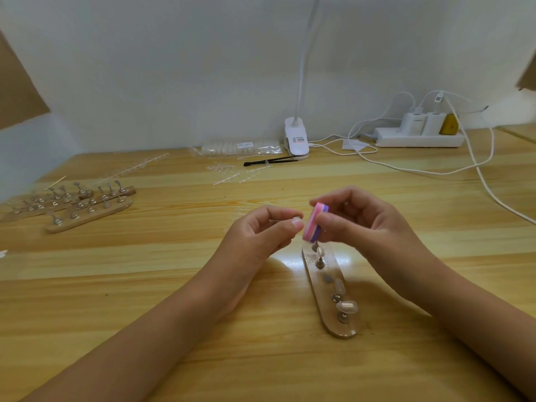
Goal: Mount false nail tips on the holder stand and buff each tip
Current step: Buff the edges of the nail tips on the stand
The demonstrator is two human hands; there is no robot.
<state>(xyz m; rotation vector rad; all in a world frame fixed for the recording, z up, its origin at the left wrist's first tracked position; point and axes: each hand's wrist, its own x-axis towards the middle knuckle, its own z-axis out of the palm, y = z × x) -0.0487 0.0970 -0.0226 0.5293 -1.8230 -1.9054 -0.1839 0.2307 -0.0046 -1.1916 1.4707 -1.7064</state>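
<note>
A wooden holder stand (322, 300) lies on the table in front of me, running toward me. Several metal pegs stand on it, and clear nail tips (346, 306) sit on some of them. My right hand (362, 224) pinches a pink and purple buffer block (314, 223) just above the far end of the stand. My left hand (261, 232) is beside it, fingers pinched on a small clear nail tip (296, 220) that touches the block's face. One peg position in the stand's middle is bare.
More wooden stands with pegs (87, 208) lie at the far left. A bag of nail tips (240, 147), loose clear strips, a black tool (268, 162), a clip lamp (296, 140), a power strip (417, 136) and white cables (475, 166) sit along the back.
</note>
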